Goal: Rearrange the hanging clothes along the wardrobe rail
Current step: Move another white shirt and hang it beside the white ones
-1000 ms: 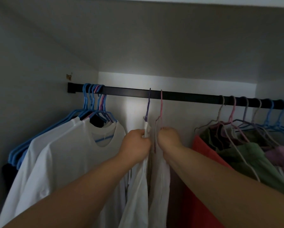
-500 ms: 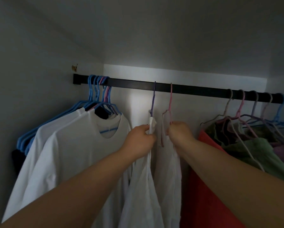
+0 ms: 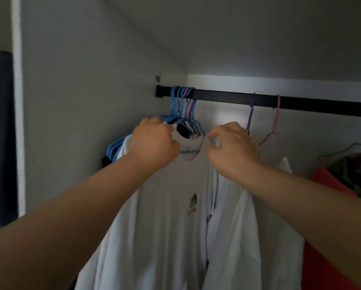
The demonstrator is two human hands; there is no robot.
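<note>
In the dim wardrobe, white shirts (image 3: 167, 206) hang bunched at the rail's (image 3: 227, 99) left end. My left hand (image 3: 154, 143) grips a shoulder, my right hand (image 3: 230, 147) pinches the collar. I would slide hangers (image 3: 182, 109) gently, one by one.

A home wardrobe: a dark rail (image 3: 259, 101) across the upper right, blue hangers (image 3: 178, 105), white shirts (image 3: 165, 206) hanging at centre.
</note>
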